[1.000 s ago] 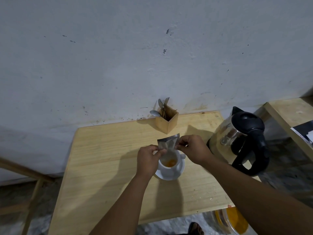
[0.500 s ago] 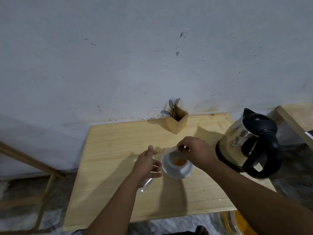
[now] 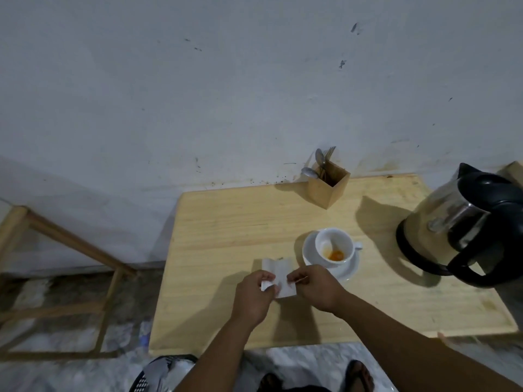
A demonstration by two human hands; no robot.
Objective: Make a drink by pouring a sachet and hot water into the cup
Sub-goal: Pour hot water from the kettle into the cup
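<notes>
A white cup [image 3: 334,244] stands on a white saucer [image 3: 346,271] on the wooden table [image 3: 226,236], with orange powder at its bottom. Left of and nearer than the cup, both hands hold a silvery white sachet [image 3: 278,274] low over the table. My left hand [image 3: 254,297] pinches its left edge and my right hand [image 3: 318,287] pinches its right edge. A steel kettle with a black lid and handle [image 3: 464,222] stands at the table's right side.
A wooden box [image 3: 328,183] with spoons and a fork sits at the back of the table against the grey wall. A wooden frame [image 3: 56,250] stands on the floor to the left. A dark basket [image 3: 161,374] and sandalled feet are below the table's near edge.
The sachet was over the cup a second ago. Both hands have come away from the cup to the near left and now hold the sachet between them. The view has shifted left.
</notes>
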